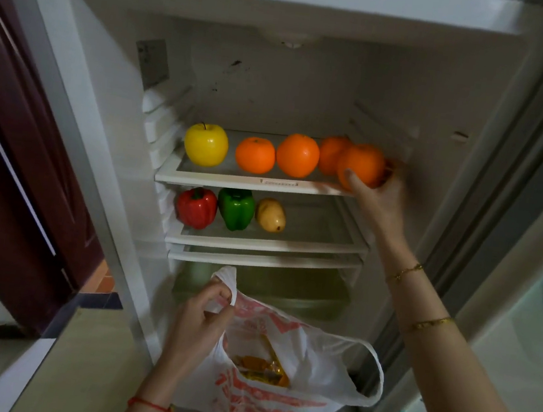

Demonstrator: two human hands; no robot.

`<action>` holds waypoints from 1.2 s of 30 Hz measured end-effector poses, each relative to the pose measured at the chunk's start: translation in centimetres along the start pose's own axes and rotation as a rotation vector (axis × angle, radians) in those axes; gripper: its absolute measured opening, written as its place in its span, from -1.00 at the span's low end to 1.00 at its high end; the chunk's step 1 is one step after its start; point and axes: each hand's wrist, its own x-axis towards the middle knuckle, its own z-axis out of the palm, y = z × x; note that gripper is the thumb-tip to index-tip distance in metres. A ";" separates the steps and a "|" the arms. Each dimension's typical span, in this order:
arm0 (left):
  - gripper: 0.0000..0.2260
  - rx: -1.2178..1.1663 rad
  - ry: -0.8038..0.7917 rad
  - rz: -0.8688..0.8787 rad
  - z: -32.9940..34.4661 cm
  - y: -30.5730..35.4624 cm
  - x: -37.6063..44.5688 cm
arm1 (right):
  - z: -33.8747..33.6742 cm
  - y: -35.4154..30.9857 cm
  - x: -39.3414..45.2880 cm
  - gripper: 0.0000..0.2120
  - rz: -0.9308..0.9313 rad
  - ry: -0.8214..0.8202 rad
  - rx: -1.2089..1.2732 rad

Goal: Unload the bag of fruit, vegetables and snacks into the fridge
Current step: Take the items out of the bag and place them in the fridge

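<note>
Bag (279, 378) up front, fruit going on the top shelf

Left hand (205, 314) pinches one bag handle to keep the mouth open, prob so the other hand can dip in w/o fumbling; snack packets (264, 367) are in there, not yet unloaded. Further in, peppers (215, 209) & a potato (270, 219) share the middle shelf, veg kept together. Right hand (378, 198) is wrapped round an orange (360, 167) at the right end of the top shelf (252, 184), beside three other oranges (298, 156) + a yellow apple (205, 144), so fruit lines up in one row.
</note>
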 end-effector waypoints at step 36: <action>-0.86 -0.088 0.000 -0.038 -1.3 0.2 -2.0 | 4.7 13.2 -17.2 -0.93 -0.180 -0.899 -0.431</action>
